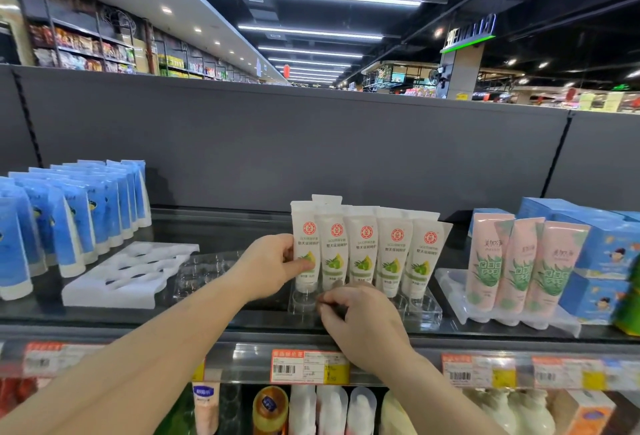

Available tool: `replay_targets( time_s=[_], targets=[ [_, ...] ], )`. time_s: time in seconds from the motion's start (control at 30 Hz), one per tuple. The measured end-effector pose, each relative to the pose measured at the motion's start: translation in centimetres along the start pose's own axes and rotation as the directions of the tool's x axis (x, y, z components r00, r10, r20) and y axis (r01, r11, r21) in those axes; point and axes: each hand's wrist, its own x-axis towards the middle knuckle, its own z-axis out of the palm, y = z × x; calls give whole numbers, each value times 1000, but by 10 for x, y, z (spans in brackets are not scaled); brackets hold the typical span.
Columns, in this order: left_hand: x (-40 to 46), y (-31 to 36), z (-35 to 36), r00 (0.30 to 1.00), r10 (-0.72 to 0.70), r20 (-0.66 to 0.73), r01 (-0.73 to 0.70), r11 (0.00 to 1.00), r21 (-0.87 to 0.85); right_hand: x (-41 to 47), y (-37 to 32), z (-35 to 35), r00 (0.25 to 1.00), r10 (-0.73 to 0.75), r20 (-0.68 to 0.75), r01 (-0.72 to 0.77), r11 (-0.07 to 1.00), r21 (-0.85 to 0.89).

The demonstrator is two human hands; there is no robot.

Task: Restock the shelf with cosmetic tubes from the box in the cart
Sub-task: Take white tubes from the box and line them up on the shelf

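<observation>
Two hands: left hand point(273, 266) pinching glossy white tube point(304, 251), right hand point(360, 320) curled at clear tray point(427, 313).

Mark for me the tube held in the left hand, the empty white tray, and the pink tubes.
tube in the left hand point(304, 244): head view, on its printed front.
empty white tray point(114, 291): head view, on its near flat edge.
pink tubes point(519, 261): head view, on the middle tube's front.

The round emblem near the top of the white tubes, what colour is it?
Red, on each white tube in the front row, clearest in the head view.
</observation>
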Motion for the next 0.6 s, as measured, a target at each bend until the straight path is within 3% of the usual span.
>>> replay_targets(
  time_s=[0.3,0.47,0.6],
  targets=[
    [-9,0,1,998,-59,-38,54,991,-120,7,-1,0,999,25,20,-26,998,53],
    [-28,9,-12,978,-75,-196,64,996,-63,20,-13,2,997,73,-24,-70,994,87],
    [-54,12,-32,969,-8,-247,13,1000,21,21,-41,10,997,50,-61,-41,990,133]
  ],
)
